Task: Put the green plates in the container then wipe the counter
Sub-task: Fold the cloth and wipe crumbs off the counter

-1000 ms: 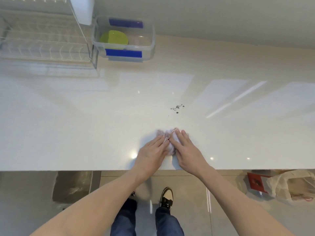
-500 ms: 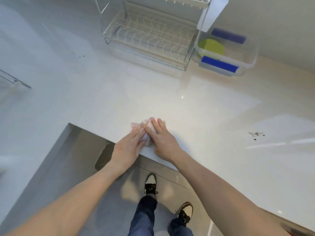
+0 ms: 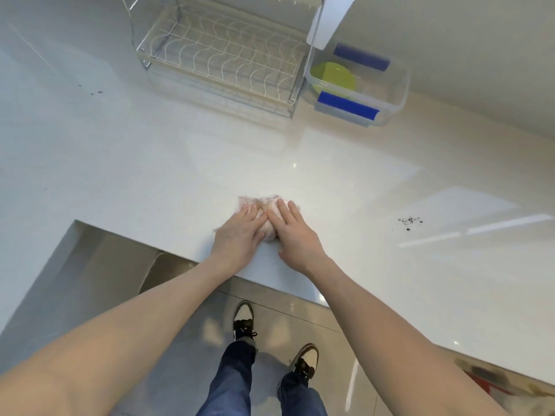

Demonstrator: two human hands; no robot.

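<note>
My left hand (image 3: 240, 232) and right hand (image 3: 295, 232) lie flat, fingers together, pressing a crumpled pinkish cloth (image 3: 267, 210) onto the counter (image 3: 180, 163) near its front edge. To wipe well, I should keep even pressure and sweep right toward the dark crumbs (image 3: 410, 221), then gather the specks (image 3: 93, 92) far left. The cloth bunches wider than deep, its long axis left-right, though blur hides its edges. Farther back stands the empty wire rack (image 3: 222, 61); beside it the clear container (image 3: 387, 94) holds what looks like stacked green plates (image 3: 333, 76) lying flat.
</note>
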